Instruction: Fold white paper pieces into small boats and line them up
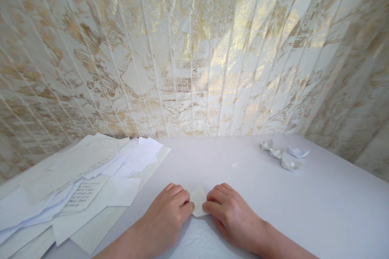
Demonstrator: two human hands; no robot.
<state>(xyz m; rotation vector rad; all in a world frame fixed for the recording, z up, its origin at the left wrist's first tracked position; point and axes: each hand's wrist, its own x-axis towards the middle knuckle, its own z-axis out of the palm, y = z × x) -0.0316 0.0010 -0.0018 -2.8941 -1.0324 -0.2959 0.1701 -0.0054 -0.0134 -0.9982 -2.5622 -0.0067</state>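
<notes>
A small piece of white paper point(199, 199) is held between my two hands, low in the middle of the view over the table. On its left side, my left hand point(170, 214) is closed, thumb and curled fingers pinching the edge. My right hand point(229, 214) grips the opposite edge in the same way. The paper's upper part rises to a blunt point between the hands. Its side edges are hidden under my fingers.
Loose paper sheets point(91, 194), some printed, lie in a spread pile on the left of the white table point(304, 206). Several small folded or crumpled paper pieces point(291, 164) sit at the back right. A gold-patterned wall covering point(194, 56) rises behind the table.
</notes>
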